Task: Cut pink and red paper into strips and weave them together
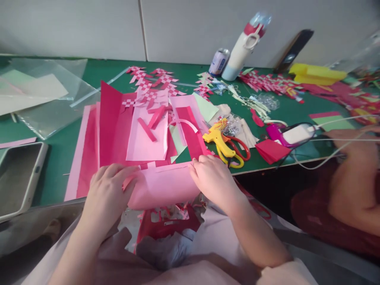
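A sheet of pink paper (168, 188) curves over the table's front edge, with a narrow strip turned along its top. My left hand (111, 186) has its curled fingers on the sheet's left end. At the opposite end, my right hand (212, 176) is closed on the paper, fingertips at the folded edge. Just beyond lie a light pink sheet (150, 138) bearing several rolled dark pink strips and an upright-folded dark pink sheet (111, 126). Yellow-handled scissors (221, 142) lie beside my right hand, next to a pair with orange handles (239, 144).
A phone case (20, 178) and clear plastic bags (56, 107) are at left. A white bottle (240, 51) and a can (219, 62) stand at the back. Woven paper pieces (160, 81) cover the middle. At right are a white charger (297, 133) with cables and another person's arm (353, 174).
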`<state>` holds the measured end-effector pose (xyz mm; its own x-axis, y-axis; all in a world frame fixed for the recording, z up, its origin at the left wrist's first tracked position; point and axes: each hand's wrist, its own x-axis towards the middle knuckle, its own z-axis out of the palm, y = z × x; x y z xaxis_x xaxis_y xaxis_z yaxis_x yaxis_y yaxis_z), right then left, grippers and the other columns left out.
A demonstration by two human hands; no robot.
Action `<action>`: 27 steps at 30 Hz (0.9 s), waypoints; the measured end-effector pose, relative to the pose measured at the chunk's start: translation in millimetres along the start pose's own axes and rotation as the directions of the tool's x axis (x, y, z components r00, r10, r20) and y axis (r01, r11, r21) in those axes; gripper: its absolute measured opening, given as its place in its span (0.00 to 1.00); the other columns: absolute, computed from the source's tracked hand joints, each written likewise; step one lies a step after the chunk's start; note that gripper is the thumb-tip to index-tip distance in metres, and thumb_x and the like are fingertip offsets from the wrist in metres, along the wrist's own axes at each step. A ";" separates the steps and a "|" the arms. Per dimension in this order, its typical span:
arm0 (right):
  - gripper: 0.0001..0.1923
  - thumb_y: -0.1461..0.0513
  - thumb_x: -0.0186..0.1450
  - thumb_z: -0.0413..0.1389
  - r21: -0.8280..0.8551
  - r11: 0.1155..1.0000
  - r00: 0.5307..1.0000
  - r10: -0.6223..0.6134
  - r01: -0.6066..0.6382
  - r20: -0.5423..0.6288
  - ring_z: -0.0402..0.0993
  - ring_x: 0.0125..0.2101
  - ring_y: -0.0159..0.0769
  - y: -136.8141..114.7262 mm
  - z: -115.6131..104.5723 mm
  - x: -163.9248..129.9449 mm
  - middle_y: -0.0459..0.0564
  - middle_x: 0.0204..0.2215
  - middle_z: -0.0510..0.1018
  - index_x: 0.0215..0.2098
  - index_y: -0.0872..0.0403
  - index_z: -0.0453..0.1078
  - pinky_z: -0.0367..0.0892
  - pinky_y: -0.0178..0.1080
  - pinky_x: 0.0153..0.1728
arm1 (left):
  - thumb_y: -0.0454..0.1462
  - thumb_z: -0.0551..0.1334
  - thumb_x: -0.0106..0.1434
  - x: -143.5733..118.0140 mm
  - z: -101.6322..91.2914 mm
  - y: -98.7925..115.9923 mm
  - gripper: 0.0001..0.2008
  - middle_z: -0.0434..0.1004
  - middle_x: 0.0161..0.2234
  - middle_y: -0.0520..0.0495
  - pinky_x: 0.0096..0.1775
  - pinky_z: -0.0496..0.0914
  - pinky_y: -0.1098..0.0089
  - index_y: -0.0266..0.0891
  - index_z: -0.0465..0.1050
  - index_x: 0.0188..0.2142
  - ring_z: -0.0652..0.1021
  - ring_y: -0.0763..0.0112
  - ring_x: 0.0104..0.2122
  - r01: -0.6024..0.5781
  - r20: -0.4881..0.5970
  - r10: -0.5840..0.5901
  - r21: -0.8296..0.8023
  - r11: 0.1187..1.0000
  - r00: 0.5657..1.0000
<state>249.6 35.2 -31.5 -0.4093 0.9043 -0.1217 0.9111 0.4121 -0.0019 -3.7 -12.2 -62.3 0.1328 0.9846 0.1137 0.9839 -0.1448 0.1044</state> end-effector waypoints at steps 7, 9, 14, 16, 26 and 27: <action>0.21 0.60 0.71 0.43 0.060 0.998 0.998 0.030 -0.026 -0.063 0.69 0.31 0.38 -2.0 -8.7 4.6 0.52 0.26 0.73 0.30 0.57 0.74 0.55 0.39 0.34 | 0.43 0.56 0.62 10.1 -6.4 -2.1 0.12 0.74 0.36 0.44 0.45 0.65 0.59 0.41 0.75 0.37 0.71 0.57 0.39 0.067 0.077 -0.057 -0.136 0.988 0.995; 0.19 0.60 0.70 0.44 0.096 0.995 0.996 0.011 -0.002 -0.093 0.69 0.30 0.36 -4.0 -9.0 5.8 0.51 0.26 0.72 0.30 0.56 0.74 0.55 0.38 0.33 | 0.43 0.56 0.62 11.6 -8.3 -2.9 0.11 0.75 0.35 0.45 0.43 0.66 0.61 0.41 0.74 0.33 0.71 0.58 0.38 0.084 0.073 -0.072 -0.173 0.981 0.995; 0.14 0.61 0.69 0.48 0.192 0.975 0.981 -0.078 0.112 -0.180 0.66 0.32 0.35 -8.0 -3.2 11.3 0.50 0.29 0.71 0.36 0.54 0.76 0.56 0.38 0.35 | 0.47 0.60 0.58 12.5 -17.2 -6.5 0.10 0.78 0.35 0.51 0.39 0.66 0.66 0.46 0.74 0.33 0.74 0.61 0.39 0.241 0.210 -0.175 -0.354 0.903 0.962; 0.13 0.60 0.69 0.49 0.238 0.956 0.968 -0.118 0.171 -0.223 0.66 0.34 0.36 -9.7 -0.9 14.0 0.51 0.30 0.71 0.38 0.54 0.76 0.58 0.38 0.38 | 0.50 0.61 0.56 12.6 -21.1 -7.5 0.13 0.78 0.35 0.53 0.37 0.67 0.68 0.46 0.74 0.34 0.76 0.63 0.37 0.316 0.292 -0.200 -0.437 0.842 0.935; 0.15 0.55 0.64 0.57 0.512 0.775 0.929 -0.294 0.370 -0.227 0.68 0.41 0.36 -19.0 -2.5 17.3 0.51 0.34 0.75 0.43 0.56 0.74 0.63 0.37 0.43 | 0.49 0.64 0.55 14.8 -22.4 -3.3 0.16 0.77 0.34 0.49 0.34 0.69 0.71 0.42 0.73 0.37 0.76 0.65 0.35 0.375 0.376 -0.115 -0.750 0.545 0.919; 0.14 0.56 0.63 0.59 0.522 0.764 0.925 -0.307 0.379 -0.223 0.69 0.41 0.36 -19.7 -2.5 17.0 0.51 0.35 0.76 0.43 0.56 0.74 0.63 0.37 0.43 | 0.49 0.65 0.55 14.9 -21.7 -2.4 0.17 0.76 0.33 0.49 0.33 0.68 0.71 0.41 0.73 0.38 0.75 0.66 0.34 0.392 0.387 -0.122 -0.763 0.513 0.914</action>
<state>224.5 42.7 -31.1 -0.6693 0.7349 0.1093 0.5657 0.5995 -0.5662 -6.7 0.7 -39.5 0.0479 0.9554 -0.2913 0.4662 0.2365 0.8525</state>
